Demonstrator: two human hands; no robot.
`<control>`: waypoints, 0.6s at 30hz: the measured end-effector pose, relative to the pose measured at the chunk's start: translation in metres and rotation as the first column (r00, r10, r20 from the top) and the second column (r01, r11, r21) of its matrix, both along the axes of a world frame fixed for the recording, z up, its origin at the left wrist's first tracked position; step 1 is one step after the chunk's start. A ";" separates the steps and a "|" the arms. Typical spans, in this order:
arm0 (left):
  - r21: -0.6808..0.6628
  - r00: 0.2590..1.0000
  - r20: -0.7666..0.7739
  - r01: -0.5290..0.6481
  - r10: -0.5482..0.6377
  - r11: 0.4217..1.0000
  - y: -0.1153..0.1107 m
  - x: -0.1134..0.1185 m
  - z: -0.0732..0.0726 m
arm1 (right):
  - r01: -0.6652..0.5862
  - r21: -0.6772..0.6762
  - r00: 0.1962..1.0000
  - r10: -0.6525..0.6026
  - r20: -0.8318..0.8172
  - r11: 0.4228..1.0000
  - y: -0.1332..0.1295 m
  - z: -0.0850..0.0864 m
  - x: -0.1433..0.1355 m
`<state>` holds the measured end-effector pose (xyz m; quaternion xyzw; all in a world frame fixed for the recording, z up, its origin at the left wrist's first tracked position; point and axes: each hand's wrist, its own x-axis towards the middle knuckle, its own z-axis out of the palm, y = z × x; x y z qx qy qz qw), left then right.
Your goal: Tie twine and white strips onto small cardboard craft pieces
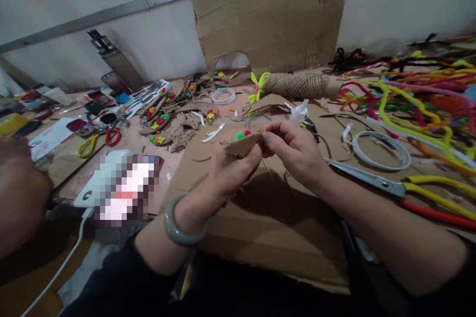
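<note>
My left hand (232,171), with a jade-coloured bangle (186,223) on its wrist, grips a small cardboard piece (243,146) between thumb and fingers. Green and pink fluffy bits (241,134) sit along its far edge. My right hand (297,151) is closed in a pinch at the right end of that piece. A thin strand of jute twine (268,171) hangs just under the fingertips; the exact pinch point is partly hidden. Both hands are above a large cardboard sheet (275,252).
Scissors (386,185) and a tape roll (382,151) lie at right, near colourful pipe cleaners (405,104). Behind stand a twine spool (297,85) and a cut cardboard panel (267,25). Twine-wrapped pieces (178,114) are heaped left of centre. Another person's hand (22,188) is at far left.
</note>
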<state>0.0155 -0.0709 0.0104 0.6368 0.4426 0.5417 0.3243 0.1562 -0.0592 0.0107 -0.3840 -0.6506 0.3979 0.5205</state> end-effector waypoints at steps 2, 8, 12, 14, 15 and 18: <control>-0.005 1.000 -0.006 0.016 -0.016 1.000 0.000 -0.001 -0.001 | 0.018 0.012 1.000 -0.018 0.020 1.000 -0.001 0.001 0.000; -0.028 1.000 0.001 -0.024 0.024 0.999 0.000 0.000 -0.003 | 0.033 0.014 0.998 -0.034 0.058 0.999 -0.001 0.001 0.000; -0.026 1.000 0.005 -0.006 0.006 1.000 0.000 0.001 -0.001 | 0.029 0.008 0.998 -0.029 0.052 1.000 0.001 -0.002 0.000; -0.044 1.000 0.014 -0.024 0.024 0.999 0.000 0.002 0.002 | 0.025 0.000 0.999 -0.025 0.044 1.000 0.002 -0.004 0.000; -0.062 0.999 0.017 -0.036 0.037 0.997 0.000 0.002 0.003 | 0.025 -0.005 0.999 -0.025 0.037 1.000 0.003 -0.005 0.000; -0.125 0.999 0.013 -0.049 0.051 0.991 -0.001 0.002 0.007 | 0.023 -0.028 1.000 -0.023 0.009 0.999 0.004 -0.007 0.000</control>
